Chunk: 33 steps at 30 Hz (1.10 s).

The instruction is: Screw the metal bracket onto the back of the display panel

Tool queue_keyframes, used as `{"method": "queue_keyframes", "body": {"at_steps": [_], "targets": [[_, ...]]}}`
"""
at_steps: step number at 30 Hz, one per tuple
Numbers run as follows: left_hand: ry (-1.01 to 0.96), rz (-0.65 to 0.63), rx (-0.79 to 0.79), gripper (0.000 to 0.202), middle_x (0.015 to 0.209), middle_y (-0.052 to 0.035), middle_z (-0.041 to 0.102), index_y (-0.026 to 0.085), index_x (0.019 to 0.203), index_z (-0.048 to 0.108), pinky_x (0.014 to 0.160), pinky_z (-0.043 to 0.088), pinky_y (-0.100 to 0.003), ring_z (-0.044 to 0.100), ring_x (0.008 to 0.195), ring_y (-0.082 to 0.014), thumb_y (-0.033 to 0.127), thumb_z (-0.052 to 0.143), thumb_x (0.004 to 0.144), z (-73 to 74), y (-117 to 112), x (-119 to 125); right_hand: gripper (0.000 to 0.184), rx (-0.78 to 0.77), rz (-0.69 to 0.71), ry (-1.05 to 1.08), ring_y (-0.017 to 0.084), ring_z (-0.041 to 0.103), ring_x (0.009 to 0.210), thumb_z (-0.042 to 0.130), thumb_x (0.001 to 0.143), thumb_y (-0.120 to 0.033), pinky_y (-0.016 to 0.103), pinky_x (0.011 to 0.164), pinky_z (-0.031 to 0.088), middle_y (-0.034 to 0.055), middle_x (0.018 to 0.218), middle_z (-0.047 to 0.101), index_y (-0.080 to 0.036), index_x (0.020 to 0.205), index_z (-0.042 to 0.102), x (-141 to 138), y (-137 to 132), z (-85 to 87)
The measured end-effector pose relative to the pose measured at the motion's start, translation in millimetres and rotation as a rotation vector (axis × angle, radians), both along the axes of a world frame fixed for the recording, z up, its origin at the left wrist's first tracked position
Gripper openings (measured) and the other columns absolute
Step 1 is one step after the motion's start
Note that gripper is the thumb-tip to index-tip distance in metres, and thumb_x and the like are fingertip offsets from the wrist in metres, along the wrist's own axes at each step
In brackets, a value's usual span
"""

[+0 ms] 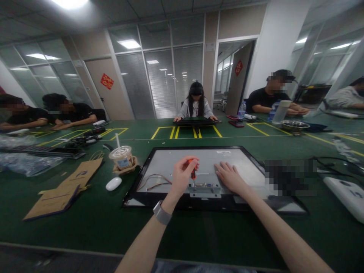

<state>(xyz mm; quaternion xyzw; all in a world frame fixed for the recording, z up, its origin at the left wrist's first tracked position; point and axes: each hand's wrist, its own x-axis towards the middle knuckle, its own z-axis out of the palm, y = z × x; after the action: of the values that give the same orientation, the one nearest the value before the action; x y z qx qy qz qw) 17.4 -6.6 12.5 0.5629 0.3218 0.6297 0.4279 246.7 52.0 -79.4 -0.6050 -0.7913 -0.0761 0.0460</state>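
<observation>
Holding one screwdriver (pixel 193 174): left hand (pixel 182 172). Touching one panel (pixel 160 163): right hand (pixel 231 177).

You are wearing the one camera on your head, and it is looking forward and down onto the green table (pixel 204 239). It is viewing your forearms (pixel 142 242) from close above as they are entering at the bottom edge, while your left hand (pixel 183 172) and right hand (pixel 231 177) are sitting near the centre. Beyond them, it is facing a person (pixel 196 108) across the table, with the glass partition (pixel 159 76) standing farther back and the ceiling (pixel 179 7) filling the top.
</observation>
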Motion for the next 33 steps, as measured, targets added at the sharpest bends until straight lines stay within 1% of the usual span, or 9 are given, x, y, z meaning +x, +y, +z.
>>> {"method": "queue_keyframes", "body": {"at_steps": [4, 7, 9, 11, 15, 20, 27, 31, 33], "targets": [[-0.006, 0.088, -0.018, 0.028, 0.065, 0.0022, 0.056, 0.016, 0.078, 0.066, 0.048, 0.045, -0.018, 0.053, 0.055, -0.0082, 0.043, 0.072, 0.078, 0.8, -1.9, 2.9, 0.053, 0.007, 0.01, 0.013, 0.034, 0.036, 0.139, 0.022, 0.101, -0.035, 0.056, 0.108, 0.032, 0.0166, 0.152, 0.043, -0.021, 0.148, 0.043, 0.8, -0.4, -0.7], [0.01, 0.125, -0.021, 0.032, 0.065, 0.0025, 0.052, 0.017, 0.077, 0.064, 0.043, 0.042, -0.018, 0.049, 0.052, -0.0081, 0.049, 0.068, 0.081, -0.3, -2.5, 2.5, 0.055, 0.003, 0.008, 0.01, 0.035, 0.036, 0.139, 0.02, 0.101, -0.038, 0.056, 0.109, 0.031, 0.0164, 0.152, 0.042, -0.021, 0.148, 0.043, 0.7, -0.4, -0.6], [0.015, 0.12, -0.004, 0.036, 0.068, 0.0004, 0.053, 0.017, 0.079, 0.066, 0.046, 0.043, -0.019, 0.05, 0.055, -0.0097, 0.05, 0.058, 0.088, -0.9, -2.5, 1.5, 0.056, -0.001, 0.003, 0.008, 0.035, 0.036, 0.139, 0.02, 0.101, -0.039, 0.056, 0.109, 0.031, 0.0165, 0.152, 0.042, -0.021, 0.148, 0.043, 0.7, 0.0, -0.6], [0.005, 0.095, 0.036, 0.039, 0.075, -0.003, 0.057, 0.016, 0.08, 0.068, 0.055, 0.048, -0.022, 0.054, 0.062, -0.0118, 0.046, 0.047, 0.093, -1.1, -2.2, 0.7, 0.056, -0.001, 0.002, 0.012, 0.035, 0.036, 0.139, 0.02, 0.101, -0.039, 0.057, 0.108, 0.031, 0.0166, 0.152, 0.042, -0.021, 0.148, 0.043, 0.9, 0.8, -0.9], [-0.026, 0.039, 0.084, 0.032, 0.091, -0.007, 0.063, 0.015, 0.082, 0.068, 0.07, 0.051, -0.028, 0.06, 0.074, -0.0153, 0.035, 0.045, 0.091, 0.1, -2.0, 0.5, 0.057, -0.004, 0.009, 0.022, 0.035, 0.036, 0.139, 0.019, 0.1, -0.04, 0.059, 0.108, 0.031, 0.0174, 0.152, 0.042, -0.021, 0.148, 0.043, 1.2, 2.2, -1.9], [-0.056, -0.017, 0.025, 0.026, 0.084, -0.0058, 0.067, 0.015, 0.092, 0.067, 0.07, 0.051, -0.029, 0.063, 0.072, -0.0155, 0.034, 0.051, 0.091, 2.7, -3.2, 0.1, 0.058, -0.022, -0.004, 0.012, 0.036, 0.035, 0.139, 0.019, 0.1, -0.04, 0.058, 0.108, 0.03, 0.0183, 0.153, 0.041, -0.019, 0.149, 0.043, 0.0, 1.0, 0.5], [0.049, 0.083, 0.074, 0.021, 0.081, -0.0044, 0.064, 0.017, 0.088, 0.073, 0.066, 0.048, -0.024, 0.06, 0.073, -0.0138, 0.035, 0.063, 0.086, 3.5, -2.3, -1.0, 0.057, -0.024, 0.003, 0.008, 0.037, 0.036, 0.139, 0.022, 0.099, -0.039, 0.058, 0.108, 0.031, 0.0188, 0.152, 0.042, -0.018, 0.147, 0.044, -0.4, -0.1, 2.6], [0.089, 0.133, 0.11, 0.018, 0.079, -0.0023, 0.056, 0.019, 0.089, 0.076, 0.059, 0.044, -0.021, 0.053, 0.067, -0.0116, 0.033, 0.065, 0.085, 3.1, -2.8, -1.3, 0.057, -0.002, 0.002, 0.021, 0.036, 0.037, 0.138, 0.021, 0.099, -0.039, 0.059, 0.107, 0.031, 0.0179, 0.152, 0.043, -0.02, 0.147, 0.045, 0.4, 2.1, -1.1], [0.084, 0.146, 0.109, 0.02, 0.081, -0.0028, 0.057, 0.019, 0.09, 0.076, 0.061, 0.045, -0.022, 0.054, 0.069, -0.012, 0.033, 0.061, 0.087, 2.9, -3.2, -1.2, 0.056, -0.002, -0.002, 0.021, 0.035, 0.037, 0.138, 0.022, 0.099, -0.04, 0.058, 0.107, 0.031, 0.0178, 0.152, 0.043, -0.02, 0.147, 0.045, 0.6, 2.6, -2.0]]}}
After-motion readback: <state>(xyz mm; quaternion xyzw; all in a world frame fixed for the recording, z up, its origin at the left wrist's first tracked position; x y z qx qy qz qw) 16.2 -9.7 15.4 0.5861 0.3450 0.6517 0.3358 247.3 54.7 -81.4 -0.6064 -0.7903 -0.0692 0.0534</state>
